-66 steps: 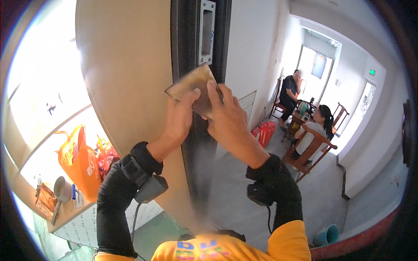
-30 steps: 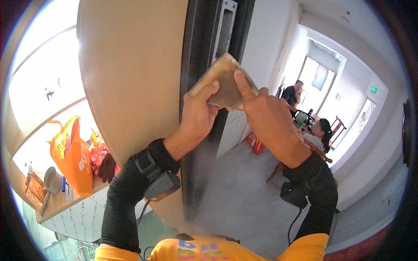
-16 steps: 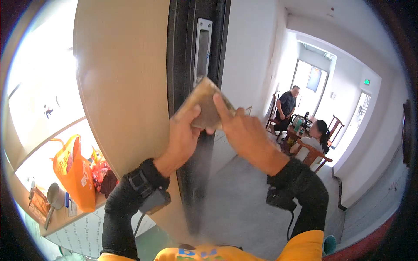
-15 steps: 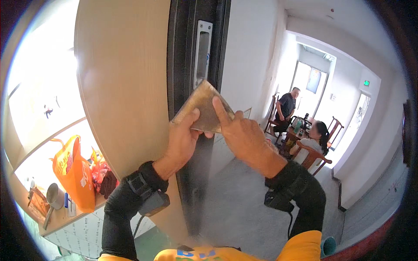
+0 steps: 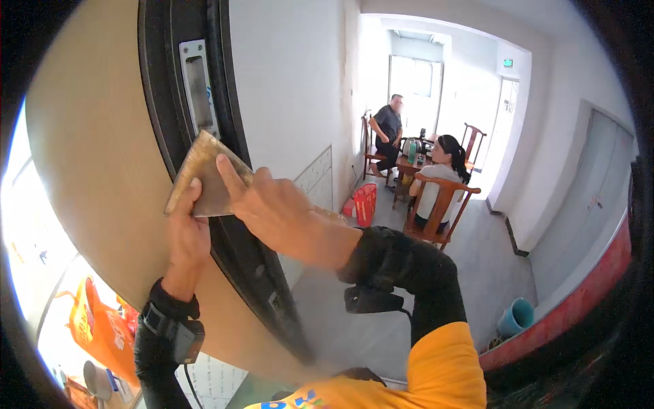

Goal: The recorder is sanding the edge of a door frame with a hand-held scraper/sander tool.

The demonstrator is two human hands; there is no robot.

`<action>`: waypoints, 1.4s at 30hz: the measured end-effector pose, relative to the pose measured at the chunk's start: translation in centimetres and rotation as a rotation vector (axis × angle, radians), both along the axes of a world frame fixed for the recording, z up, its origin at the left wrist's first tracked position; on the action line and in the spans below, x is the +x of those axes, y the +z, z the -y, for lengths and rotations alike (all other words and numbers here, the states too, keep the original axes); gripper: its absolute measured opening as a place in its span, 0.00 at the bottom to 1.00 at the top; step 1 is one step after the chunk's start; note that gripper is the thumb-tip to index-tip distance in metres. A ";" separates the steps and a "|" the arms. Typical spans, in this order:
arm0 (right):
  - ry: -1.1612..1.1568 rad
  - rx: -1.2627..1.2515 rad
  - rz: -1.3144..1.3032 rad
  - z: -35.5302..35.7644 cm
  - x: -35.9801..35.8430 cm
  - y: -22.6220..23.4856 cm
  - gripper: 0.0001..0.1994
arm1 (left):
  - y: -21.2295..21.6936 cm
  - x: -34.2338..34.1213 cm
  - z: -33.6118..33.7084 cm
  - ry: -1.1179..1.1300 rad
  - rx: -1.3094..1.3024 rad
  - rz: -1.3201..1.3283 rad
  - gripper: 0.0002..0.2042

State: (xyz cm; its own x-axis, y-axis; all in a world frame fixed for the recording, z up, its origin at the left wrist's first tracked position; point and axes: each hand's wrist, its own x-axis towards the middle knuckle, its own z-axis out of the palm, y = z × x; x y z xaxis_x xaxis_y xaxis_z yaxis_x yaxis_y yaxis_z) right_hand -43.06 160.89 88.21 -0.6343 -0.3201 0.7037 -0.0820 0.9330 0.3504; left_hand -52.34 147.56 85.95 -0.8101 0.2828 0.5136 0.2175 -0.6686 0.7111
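Both my hands press a tan, worn sheet of sandpaper (image 5: 201,176) against the black edge (image 5: 235,225) of an open wooden door (image 5: 88,177). My left hand (image 5: 185,235) grips the sheet's lower left corner from below. My right hand (image 5: 269,208) lies across its right side, forefinger stretched up along the sheet. A metal latch plate (image 5: 197,85) is set in the door edge just above the sheet. Both forearms wear black sleeves with small devices strapped at the wrists.
Beyond the door is a white-walled room with a grey floor. Two people (image 5: 436,180) sit on wooden chairs at a small table. A red bag (image 5: 364,203) stands by the wall, a teal bucket (image 5: 516,317) at right. An orange bag (image 5: 95,327) hangs lower left.
The view has swung, so the door edge now slants left and the room shows more. My hands and the sheet have shifted down, just below the latch plate.
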 end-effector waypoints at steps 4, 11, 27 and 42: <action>-0.063 -0.014 -0.076 0.5 -0.3 0.7 0.31 | 0.9 -0.3 0.1 0.039 0.000 -0.039 0.15; -0.017 -0.011 -0.018 0.1 0.3 0.6 0.33 | 1.0 0.5 -0.3 -0.010 0.013 -0.066 0.14; -0.091 -0.213 0.163 -1.4 2.9 -0.2 0.38 | 0.7 1.4 -0.2 0.062 -0.064 0.070 0.15; -0.075 0.012 0.077 -1.0 2.9 0.0 0.36 | -0.5 0.0 -0.7 -0.047 0.032 0.008 0.12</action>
State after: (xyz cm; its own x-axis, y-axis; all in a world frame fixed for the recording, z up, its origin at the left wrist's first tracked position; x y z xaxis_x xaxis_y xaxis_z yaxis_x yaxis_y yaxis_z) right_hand -40.16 161.84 88.23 -0.7091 -0.2776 0.6482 -0.0391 0.9333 0.3569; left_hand -52.33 148.31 85.47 -0.8005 0.3038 0.5166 0.1799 -0.7004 0.6907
